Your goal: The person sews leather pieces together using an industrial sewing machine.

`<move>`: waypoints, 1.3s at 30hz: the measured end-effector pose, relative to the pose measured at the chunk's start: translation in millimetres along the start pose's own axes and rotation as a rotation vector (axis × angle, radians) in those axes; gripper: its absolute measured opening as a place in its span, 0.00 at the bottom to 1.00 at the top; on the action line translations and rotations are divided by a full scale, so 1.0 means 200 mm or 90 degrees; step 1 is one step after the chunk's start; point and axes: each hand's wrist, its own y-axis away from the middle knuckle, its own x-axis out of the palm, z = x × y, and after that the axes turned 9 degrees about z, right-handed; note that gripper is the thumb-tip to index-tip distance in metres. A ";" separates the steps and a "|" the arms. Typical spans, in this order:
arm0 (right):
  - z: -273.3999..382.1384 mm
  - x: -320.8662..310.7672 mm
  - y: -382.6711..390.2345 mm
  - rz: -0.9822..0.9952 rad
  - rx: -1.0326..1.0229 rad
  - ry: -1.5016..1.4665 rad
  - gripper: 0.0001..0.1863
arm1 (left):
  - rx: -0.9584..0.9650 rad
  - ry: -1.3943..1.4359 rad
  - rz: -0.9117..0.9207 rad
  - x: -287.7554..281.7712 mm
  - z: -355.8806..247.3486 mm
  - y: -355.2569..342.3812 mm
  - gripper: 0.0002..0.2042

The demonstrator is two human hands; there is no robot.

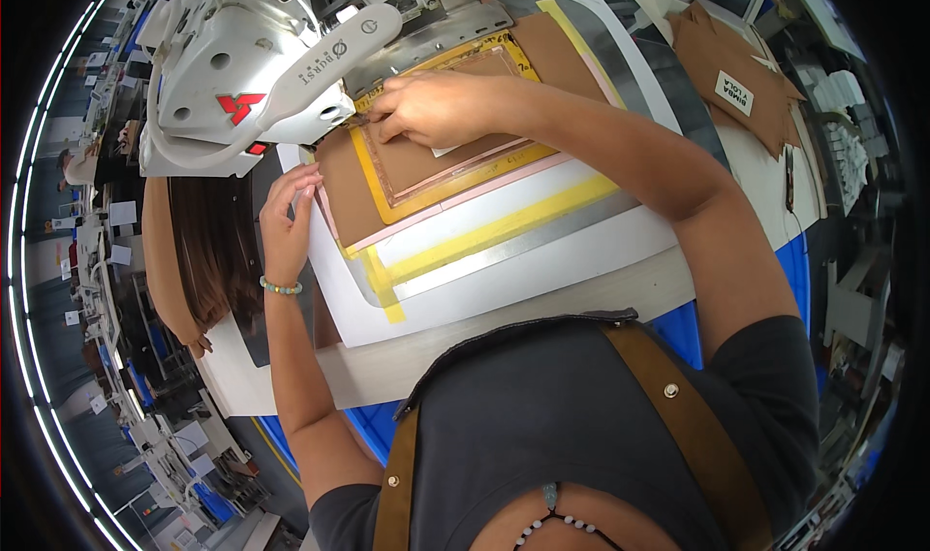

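Observation:
A brown panel (345, 198) lies under a yellow rectangular frame (468, 192) beside the head of a white sewing machine (208, 86). My right hand (431, 108) rests on the brown material inside the frame, close to the machine's needle area. Its fingers are bent but apart, with the tips down on the material. A small white label (443, 151) peeks out from beneath this hand, mostly hidden. At the panel's left edge, my left hand (288, 205) touches the border with its fingers stretched out, just below the machine head. Neither hand visibly grips anything.
Yellow tape strips (504, 229) cross the white sheet (368, 330) under the panel. Several brown pieces with a white label (728, 86) are stacked at the right, near a dark slim tool (790, 178). Dark brown material (215, 251) hangs at the left.

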 end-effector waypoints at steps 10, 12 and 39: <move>0.04 -0.22 0.41 -0.011 0.119 0.041 0.15 | 0.116 -0.108 0.037 0.16 -0.38 -0.07 0.08; 0.03 -0.24 0.52 0.000 0.183 0.068 0.15 | 0.139 -0.126 0.053 0.20 -0.41 -0.10 0.11; 0.07 -0.11 0.58 -0.050 0.196 0.247 0.10 | 0.133 -0.376 0.077 0.37 -0.36 -0.22 0.26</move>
